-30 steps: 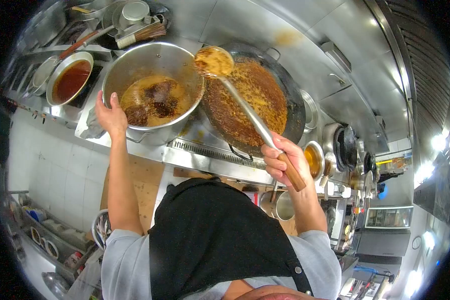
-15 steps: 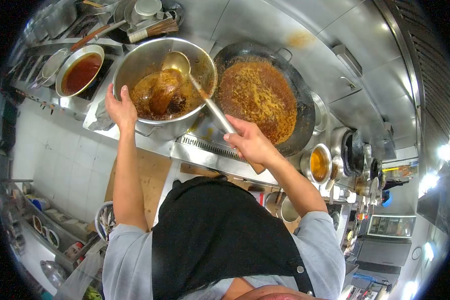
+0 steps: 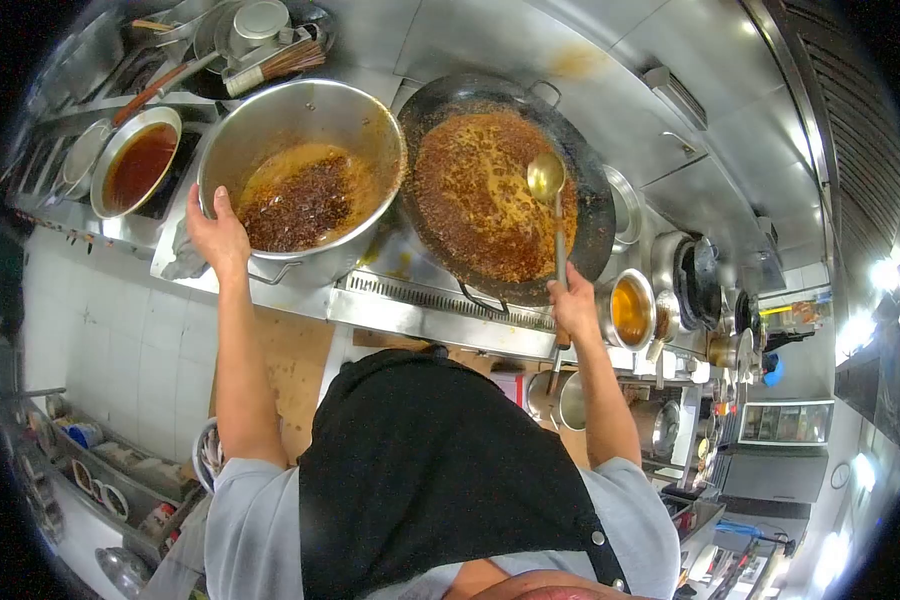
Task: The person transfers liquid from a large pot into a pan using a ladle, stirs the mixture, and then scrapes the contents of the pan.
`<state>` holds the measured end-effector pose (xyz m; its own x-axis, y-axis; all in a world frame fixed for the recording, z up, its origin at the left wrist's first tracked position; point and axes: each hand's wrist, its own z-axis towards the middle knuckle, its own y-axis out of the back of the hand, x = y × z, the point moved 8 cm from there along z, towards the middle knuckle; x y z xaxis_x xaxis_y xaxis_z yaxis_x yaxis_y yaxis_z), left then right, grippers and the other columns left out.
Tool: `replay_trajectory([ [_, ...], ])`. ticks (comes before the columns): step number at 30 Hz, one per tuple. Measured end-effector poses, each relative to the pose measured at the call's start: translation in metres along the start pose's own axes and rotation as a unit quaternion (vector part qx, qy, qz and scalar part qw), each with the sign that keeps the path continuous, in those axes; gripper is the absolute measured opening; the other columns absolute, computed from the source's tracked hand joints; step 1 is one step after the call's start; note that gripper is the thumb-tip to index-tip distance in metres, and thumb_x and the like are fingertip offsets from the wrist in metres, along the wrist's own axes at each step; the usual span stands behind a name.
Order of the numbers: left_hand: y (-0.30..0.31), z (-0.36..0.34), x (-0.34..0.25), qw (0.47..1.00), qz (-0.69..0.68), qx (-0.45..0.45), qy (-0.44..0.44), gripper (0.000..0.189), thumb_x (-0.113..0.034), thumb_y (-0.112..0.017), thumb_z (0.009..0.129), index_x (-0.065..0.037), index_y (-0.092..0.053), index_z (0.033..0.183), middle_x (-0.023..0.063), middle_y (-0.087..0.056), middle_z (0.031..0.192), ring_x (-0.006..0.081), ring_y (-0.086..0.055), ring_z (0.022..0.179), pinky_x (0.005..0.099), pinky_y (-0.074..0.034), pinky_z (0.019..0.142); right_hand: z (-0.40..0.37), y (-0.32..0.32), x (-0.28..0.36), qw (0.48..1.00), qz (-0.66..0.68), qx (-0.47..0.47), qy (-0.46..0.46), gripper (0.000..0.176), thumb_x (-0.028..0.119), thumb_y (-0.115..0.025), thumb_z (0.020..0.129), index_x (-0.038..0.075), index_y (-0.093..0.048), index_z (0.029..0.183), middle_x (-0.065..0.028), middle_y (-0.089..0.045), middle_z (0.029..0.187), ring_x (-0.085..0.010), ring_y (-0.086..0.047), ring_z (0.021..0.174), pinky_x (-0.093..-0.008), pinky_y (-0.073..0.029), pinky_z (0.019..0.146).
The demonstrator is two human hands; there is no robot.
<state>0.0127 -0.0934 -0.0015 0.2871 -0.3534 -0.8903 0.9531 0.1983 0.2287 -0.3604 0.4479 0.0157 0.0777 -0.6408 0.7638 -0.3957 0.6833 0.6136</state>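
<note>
My right hand [image 3: 573,302] is wrapped round the handle of a long metal ladle [image 3: 546,177]. The ladle's bowl is over the right side of a large black wok [image 3: 595,215], which holds a reddish-brown, oily mixture [image 3: 475,190]. At the left rim of a deep steel pot [image 3: 355,120] is my left hand [image 3: 220,237], thumb and fingers apart, with the rim between them. Dark brown bits and an orange-brown liquid lie in the bottom of the pot [image 3: 290,205].
A pan of red-brown liquid [image 3: 142,168] stands at the far left. Beyond the pot are a bristle brush [image 3: 280,65] and metal bowls. Right of the wok stands a small pot of orange liquid [image 3: 630,310]. The steel counter edge [image 3: 420,318] runs before me.
My right hand has carried the ladle right, out of the pot and over the wok. My left hand stays at the pot's rim. The view has shifted slightly.
</note>
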Motion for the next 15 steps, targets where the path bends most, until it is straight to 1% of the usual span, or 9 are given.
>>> replay_trajectory([
  [3,-0.002,0.000,0.002,1.000,-0.016,0.006,0.000,0.057,-0.028,-0.072,0.104,0.006,-0.056,0.147,0.0265,-0.063,0.143,0.0375,-0.061,0.130,0.0436,-0.045,0.113,-0.006,-0.024,-0.021,0.984,0.110,0.100,-0.100,0.024,0.013,-0.063,0.102,0.005,-0.063,0.125,-0.0023,-0.060,0.074,-0.0145,-0.059,0.056,-0.0317,-0.049,0.049],
  [4,-0.002,0.000,0.003,1.000,-0.023,0.005,0.000,0.057,-0.028,-0.072,0.104,0.006,-0.055,0.147,0.0263,-0.063,0.143,0.0376,-0.061,0.130,0.0437,-0.045,0.113,-0.009,-0.032,-0.019,0.959,0.200,0.158,-0.122,0.011,0.017,-0.064,0.104,0.011,-0.055,0.106,-0.0026,-0.061,0.076,-0.0152,-0.059,0.057,-0.0323,-0.048,0.050],
  [5,-0.003,-0.001,0.004,1.000,-0.030,0.005,0.000,0.058,-0.029,-0.072,0.104,0.005,-0.055,0.147,0.0261,-0.063,0.143,0.0376,-0.061,0.130,0.0438,-0.046,0.112,-0.014,-0.036,-0.020,0.927,0.292,0.175,-0.156,0.012,0.018,-0.063,0.104,0.012,-0.053,0.107,-0.0025,-0.060,0.077,-0.0145,-0.057,0.057,-0.0318,-0.046,0.050],
  [6,-0.002,-0.001,0.002,1.000,0.008,0.011,0.007,0.058,-0.029,-0.071,0.104,0.004,-0.055,0.149,0.0254,-0.063,0.144,0.0376,-0.061,0.131,0.0436,-0.046,0.112,-0.024,-0.041,-0.010,0.885,0.380,0.191,-0.187,0.013,0.019,-0.063,0.105,0.013,-0.052,0.107,-0.0024,-0.060,0.078,-0.0138,-0.056,0.056,-0.0313,-0.044,0.049],
  [7,-0.002,-0.002,0.001,1.000,0.009,0.015,0.012,0.057,-0.029,-0.071,0.104,0.003,-0.055,0.149,0.0253,-0.063,0.144,0.0375,-0.061,0.131,0.0436,-0.046,0.112,-0.032,-0.045,-0.002,0.834,0.464,0.207,-0.216,0.014,0.020,-0.063,0.105,0.014,-0.050,0.107,-0.0023,-0.060,0.079,-0.0132,-0.054,0.056,-0.0308,-0.043,0.049],
  [8,-0.002,-0.002,0.000,1.000,0.011,0.015,0.017,0.057,-0.029,-0.071,0.104,0.003,-0.055,0.149,0.0251,-0.063,0.144,0.0375,-0.061,0.131,0.0437,-0.046,0.112,-0.034,-0.045,-0.002,0.803,0.512,0.202,-0.228,0.016,0.020,-0.063,0.105,0.016,-0.048,0.109,-0.0023,-0.059,0.081,-0.0119,-0.051,0.057,-0.0291,-0.039,0.049],
  [11,0.001,-0.003,-0.005,0.999,0.020,0.016,0.021,0.057,-0.029,-0.071,0.105,0.003,-0.055,0.149,0.0249,-0.062,0.144,0.0375,-0.061,0.131,0.0438,-0.045,0.113,-0.038,-0.039,-0.004,0.734,0.584,0.212,-0.275,0.016,0.020,-0.063,0.105,0.016,-0.048,0.111,-0.0028,-0.059,0.082,-0.0118,-0.051,0.058,-0.0285,-0.040,0.050],
  [15,0.001,-0.004,-0.004,1.000,-0.014,0.011,0.025,0.057,-0.028,-0.071,0.104,0.003,-0.055,0.149,0.0253,-0.063,0.143,0.0377,-0.061,0.130,0.0438,-0.045,0.113,-0.057,-0.025,0.024,0.742,0.574,0.212,-0.272,0.019,0.021,-0.063,0.107,0.012,-0.048,0.117,-0.0034,-0.059,0.082,-0.0115,-0.050,0.056,-0.0269,-0.040,0.049],
])
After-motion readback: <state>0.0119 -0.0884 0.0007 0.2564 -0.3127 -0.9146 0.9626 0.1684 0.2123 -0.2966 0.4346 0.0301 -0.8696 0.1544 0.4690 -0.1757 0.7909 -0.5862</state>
